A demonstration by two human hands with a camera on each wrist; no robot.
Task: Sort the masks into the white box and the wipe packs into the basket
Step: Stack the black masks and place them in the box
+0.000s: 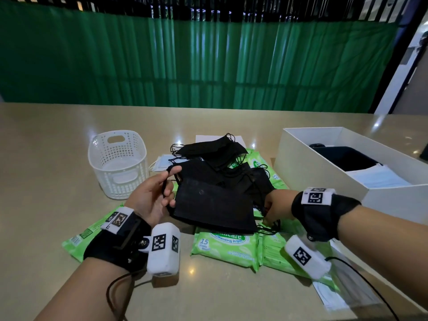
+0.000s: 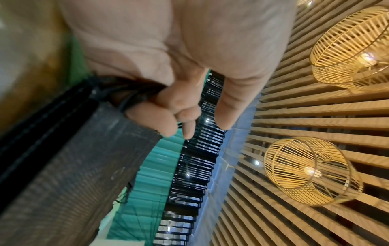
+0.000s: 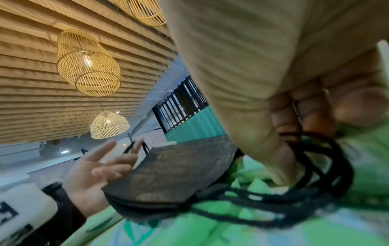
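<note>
Above wipe packs (image 1: 228, 245), both hands gripping black masks (image 1: 214, 206), ear loops (image 3: 305, 191) visible wrist-side

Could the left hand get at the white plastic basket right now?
Probably not yet: the white plastic basket sits unobstructed just beyond the left hand, but that hand is busy holding the black fabric mask stack.

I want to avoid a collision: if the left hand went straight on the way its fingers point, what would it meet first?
Probably the pile of black masks beyond the left hand, though depth is unclear.
</note>
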